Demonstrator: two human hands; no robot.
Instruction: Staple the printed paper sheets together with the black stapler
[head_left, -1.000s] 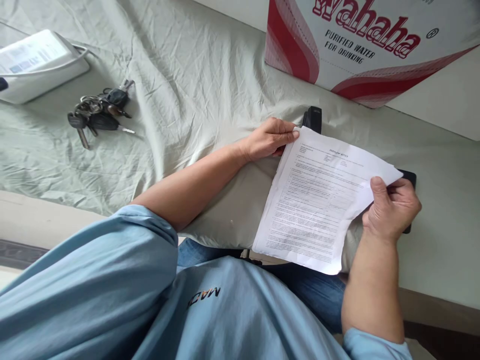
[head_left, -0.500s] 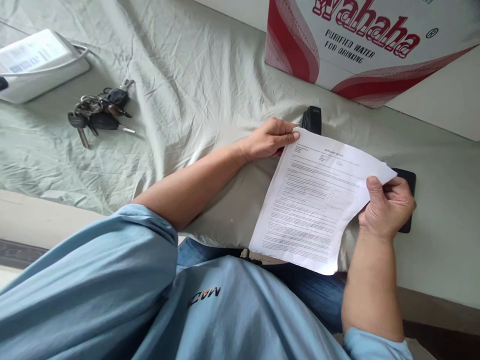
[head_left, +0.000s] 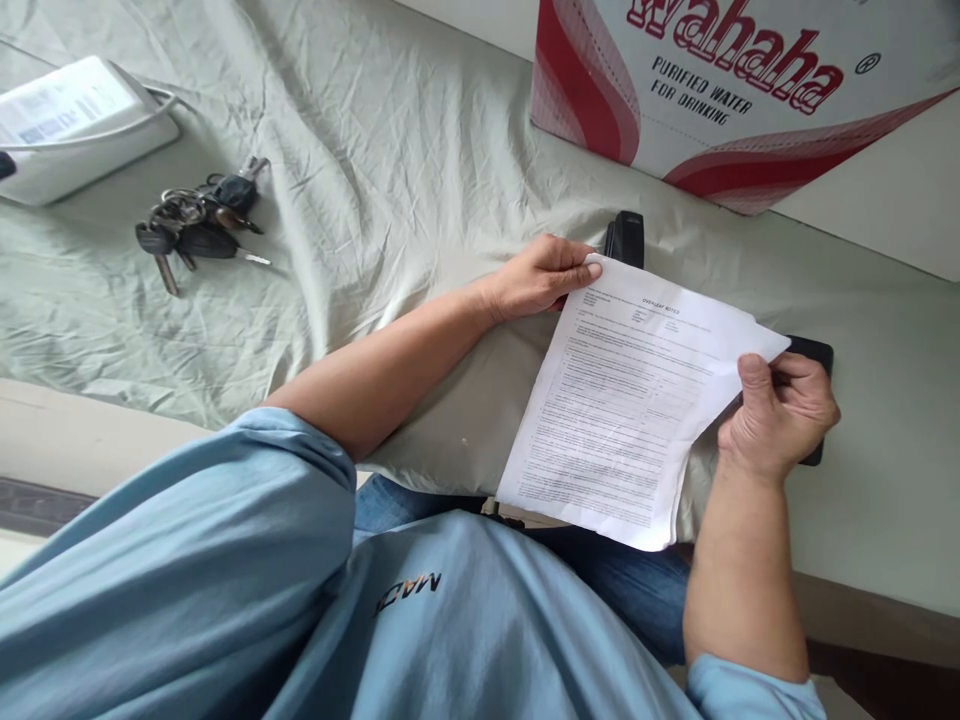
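Head view: printed sheets (head_left: 615,410) right of frame centre, between the hands; long axis slants upper right to lower left; left hand (head_left: 546,277) pinches top-left corner, thumb over; right hand (head_left: 780,412) fingers closed on top-right corner; both touching, neither nearer; black object (head_left: 626,238) just above sheets.

Papers (head_left: 607,410) with illegible fine print, carton (head_left: 701,150) cropped at top, black slab (head_left: 816,350) partly hidden

Carton (head_left: 690,150), upper right: "Wahaha ®", "PURIFIED WATER FOR DRINKING". Papers (head_left: 607,420), mid-right: "OVERLEAF NOTES". Shirt (head_left: 457,630), bottom: "MA…", rest unclear.
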